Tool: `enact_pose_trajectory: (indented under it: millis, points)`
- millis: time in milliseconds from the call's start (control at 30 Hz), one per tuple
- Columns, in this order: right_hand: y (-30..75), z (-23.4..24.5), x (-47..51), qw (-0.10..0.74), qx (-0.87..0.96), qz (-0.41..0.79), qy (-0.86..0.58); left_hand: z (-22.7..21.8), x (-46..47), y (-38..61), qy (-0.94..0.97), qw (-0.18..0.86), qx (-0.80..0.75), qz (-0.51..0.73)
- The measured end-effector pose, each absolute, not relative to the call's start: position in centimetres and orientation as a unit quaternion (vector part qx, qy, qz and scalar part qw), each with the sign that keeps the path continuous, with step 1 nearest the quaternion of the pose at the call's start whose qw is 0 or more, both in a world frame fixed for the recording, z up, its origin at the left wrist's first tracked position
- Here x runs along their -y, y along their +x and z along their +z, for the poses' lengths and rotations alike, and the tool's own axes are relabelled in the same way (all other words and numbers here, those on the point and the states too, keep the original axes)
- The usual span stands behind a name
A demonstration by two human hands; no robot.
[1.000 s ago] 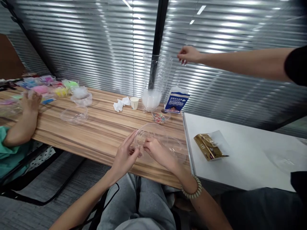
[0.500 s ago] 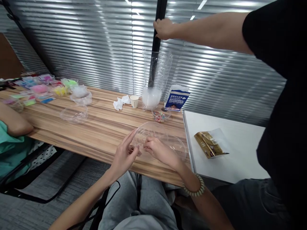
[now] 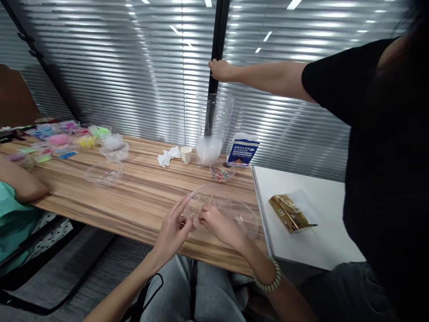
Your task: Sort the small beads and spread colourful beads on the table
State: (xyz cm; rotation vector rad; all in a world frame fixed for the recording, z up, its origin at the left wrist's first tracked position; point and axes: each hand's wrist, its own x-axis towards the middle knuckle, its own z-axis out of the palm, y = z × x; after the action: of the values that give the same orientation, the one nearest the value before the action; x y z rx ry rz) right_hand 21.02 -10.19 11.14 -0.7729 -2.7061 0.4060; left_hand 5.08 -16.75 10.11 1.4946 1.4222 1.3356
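Lower centre: left hand touching clear bowl, grip unclear; right hand bunching fingertips, hold unclear; seemingly working bowl, next needing steadying.

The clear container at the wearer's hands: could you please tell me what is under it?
The grain of the wooden table shows through the clear container. The left hand and right hand cover its near part; what lies behind them cannot be seen.
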Motion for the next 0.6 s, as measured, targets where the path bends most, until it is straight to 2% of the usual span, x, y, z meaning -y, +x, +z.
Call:
enact_pose_trajectory:
  millis: [167,500,600]
  points:
    - [20.9,10.0,10.0,0.122,0.959,0.06,-0.249,9.9,16.6,4.9,0.575,0.329,-0.544,0.516]
    - [20.8,10.4,10.1,0.118,0.96,0.063,-0.246,9.6,16.5,4.8,0.58,0.342,-0.538,0.507]
    - [21.2,10.9,10.3,0.141,0.958,0.063,-0.242,9.8,16.5,4.7,0.578,0.343,-0.541,0.506]
